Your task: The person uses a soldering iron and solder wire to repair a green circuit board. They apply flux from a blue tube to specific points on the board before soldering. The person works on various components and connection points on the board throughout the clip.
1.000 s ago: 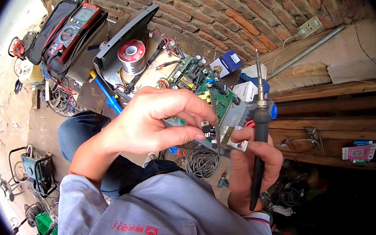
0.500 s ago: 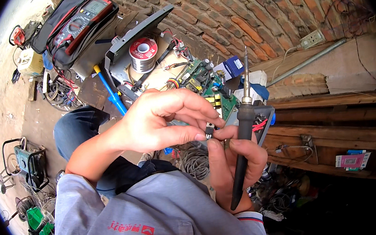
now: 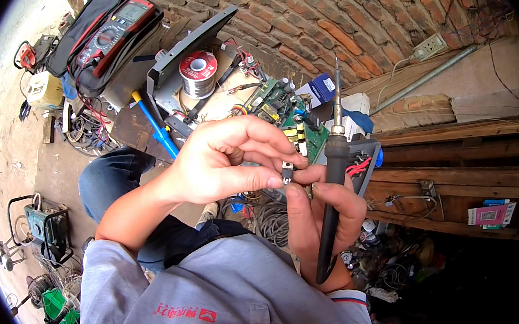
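Between the fingertips of my two hands sits a small black transistor (image 3: 287, 170) with a metal tab and short legs. My left hand (image 3: 218, 163) pinches it between thumb and fingers. From the other side, the thumb and fingertips of my right hand (image 3: 325, 212) meet it. A black-handled soldering iron (image 3: 337, 160) also rests in my right hand, lying across the fingers with its metal tip pointing up and away. Behind the hands is a green circuit board (image 3: 315, 140), partly covered by them, inside an opened grey device casing (image 3: 369, 150).
A solder spool (image 3: 198, 70) stands on the device's opened part. A red-grey multimeter (image 3: 112, 39) lies on a black bag at far left. Near my knee is a blue tool with a yellow end (image 3: 158, 131). A brick wall (image 3: 345, 14) rises behind; coiled cable (image 3: 272, 224) lies below.
Both hands keep their hold, with the transistor slightly turned so more of its face shows. The soldering iron has tilted and shifted slightly left. The whole view has moved a little.
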`<act>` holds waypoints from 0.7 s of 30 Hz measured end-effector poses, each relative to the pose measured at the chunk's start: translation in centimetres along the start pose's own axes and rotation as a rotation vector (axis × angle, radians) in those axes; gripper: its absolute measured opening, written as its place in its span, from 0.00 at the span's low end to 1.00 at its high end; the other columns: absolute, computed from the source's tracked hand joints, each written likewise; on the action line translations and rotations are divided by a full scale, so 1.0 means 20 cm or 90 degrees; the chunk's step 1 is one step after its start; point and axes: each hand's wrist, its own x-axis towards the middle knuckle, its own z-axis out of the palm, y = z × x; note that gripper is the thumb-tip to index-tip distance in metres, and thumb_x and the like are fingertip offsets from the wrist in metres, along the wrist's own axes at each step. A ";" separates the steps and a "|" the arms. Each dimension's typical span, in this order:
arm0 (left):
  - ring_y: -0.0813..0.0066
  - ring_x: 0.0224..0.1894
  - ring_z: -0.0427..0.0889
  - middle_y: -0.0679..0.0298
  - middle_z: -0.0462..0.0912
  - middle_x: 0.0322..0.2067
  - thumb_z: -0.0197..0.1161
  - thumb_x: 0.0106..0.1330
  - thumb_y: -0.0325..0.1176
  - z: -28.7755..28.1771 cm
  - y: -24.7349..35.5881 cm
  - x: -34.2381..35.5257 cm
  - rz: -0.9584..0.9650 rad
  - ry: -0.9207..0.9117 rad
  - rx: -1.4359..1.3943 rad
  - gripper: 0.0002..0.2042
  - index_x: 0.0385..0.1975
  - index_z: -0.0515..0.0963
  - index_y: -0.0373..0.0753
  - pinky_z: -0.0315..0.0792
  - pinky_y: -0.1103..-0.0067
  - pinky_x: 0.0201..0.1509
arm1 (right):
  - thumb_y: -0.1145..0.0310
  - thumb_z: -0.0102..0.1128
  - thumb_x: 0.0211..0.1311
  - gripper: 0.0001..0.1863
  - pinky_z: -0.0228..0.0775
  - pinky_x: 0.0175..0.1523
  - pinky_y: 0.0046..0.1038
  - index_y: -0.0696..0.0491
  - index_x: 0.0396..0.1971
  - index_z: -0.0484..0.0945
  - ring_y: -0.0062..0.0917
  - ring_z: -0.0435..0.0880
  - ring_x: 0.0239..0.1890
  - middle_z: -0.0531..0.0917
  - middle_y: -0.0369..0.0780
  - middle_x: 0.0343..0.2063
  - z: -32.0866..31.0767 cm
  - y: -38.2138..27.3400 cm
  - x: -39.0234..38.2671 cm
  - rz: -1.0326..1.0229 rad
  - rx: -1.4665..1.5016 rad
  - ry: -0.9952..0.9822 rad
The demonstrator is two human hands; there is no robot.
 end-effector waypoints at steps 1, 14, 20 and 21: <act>0.62 0.50 0.81 0.46 0.81 0.44 0.65 0.56 0.15 0.00 0.00 0.00 0.001 -0.001 0.000 0.16 0.45 0.73 0.29 0.79 0.72 0.51 | 0.88 0.57 0.56 0.23 0.69 0.52 0.34 0.52 0.47 0.62 0.28 0.76 0.42 0.75 0.50 0.40 0.00 0.00 0.00 0.000 0.000 -0.001; 0.63 0.38 0.84 0.52 0.84 0.31 0.74 0.49 0.22 -0.07 0.10 -0.18 0.081 0.060 0.315 0.12 0.31 0.78 0.32 0.77 0.72 0.42 | 0.72 0.53 0.64 0.13 0.67 0.46 0.35 0.51 0.47 0.66 0.31 0.75 0.41 0.78 0.51 0.37 -0.19 -0.01 -0.04 -0.062 -0.117 0.127; 0.67 0.35 0.82 0.61 0.82 0.28 0.71 0.51 0.26 -0.28 -0.29 -0.60 -0.323 0.272 0.747 0.07 0.29 0.80 0.38 0.74 0.75 0.39 | 0.64 0.46 0.72 0.14 0.72 0.44 0.32 0.59 0.48 0.64 0.32 0.78 0.36 0.79 0.52 0.35 -0.30 0.15 -0.20 0.077 -0.097 0.233; 0.62 0.34 0.81 0.58 0.82 0.29 0.70 0.50 0.25 -0.28 -0.38 -0.59 -0.314 0.243 0.848 0.07 0.29 0.80 0.38 0.74 0.72 0.39 | 0.65 0.45 0.72 0.13 0.72 0.43 0.32 0.58 0.48 0.64 0.31 0.78 0.34 0.80 0.51 0.34 -0.31 0.19 -0.22 0.061 -0.104 0.196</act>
